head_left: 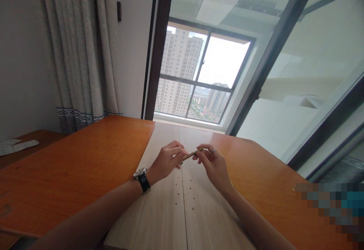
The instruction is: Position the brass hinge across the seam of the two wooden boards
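Pinching a slim wooden stick [192, 154] between them, both hands hover close together over the middle of the desk; the stick lies roughly level, tilted a little upward toward the right, a short way above a pale wood board [159, 212]. The left hand [167, 161], with a black-strapped wristwatch [141, 179] on its wrist, has its curled fingers [178, 151] closed around the stick's left end; the right hand [214, 165], with a metal ring [213, 150] on one finger, grips the other end between thumb and fingertips [200, 158]. Small drilled holes [184, 197] run in rows along the pale board, which sits set into an orange wood tabletop [65, 178]; on a lower wooden side table [34, 143] at the left lies a white paper [17, 146]. Beyond the desk, a grey patterned curtain [82, 49] hangs beside a dark-framed window [203, 73], with high-rise apartment towers [179, 71] outside; a glass panel [298, 52] fills the right side; a pixelated patch [330, 212] covers the lower right corner.
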Demonstrator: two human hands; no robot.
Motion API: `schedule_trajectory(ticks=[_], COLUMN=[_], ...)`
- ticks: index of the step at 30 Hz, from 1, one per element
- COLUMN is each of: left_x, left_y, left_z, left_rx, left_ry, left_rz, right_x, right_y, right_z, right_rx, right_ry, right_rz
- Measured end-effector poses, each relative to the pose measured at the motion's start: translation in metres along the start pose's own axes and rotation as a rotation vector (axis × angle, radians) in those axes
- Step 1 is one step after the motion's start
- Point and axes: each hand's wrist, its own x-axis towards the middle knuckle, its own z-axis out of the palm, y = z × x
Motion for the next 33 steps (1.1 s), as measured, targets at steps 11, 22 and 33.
schedule_trajectory(ticks=[11,22,33], left_x=[0.008,0.004,-0.002], left_y=[0.003,0.005,0.008], left_z=[-0.004,0.005,0.002], left_rx=[0.048,-0.195,0.104], left_ry=[-0.087,-0.099,-0.021], left_rz=[-0.034,-0.151,-0.006], right_x=[-0.007,-0.005,0.001], right_y=[0.001,0.002,0.009], right_z=[0.001,0.002,-0.003], right_rx=[0.006,0.103,0.169], right_ry=[-0.037,-0.112,-0.07], right_rz=[-0.024,-0.111,0.005])
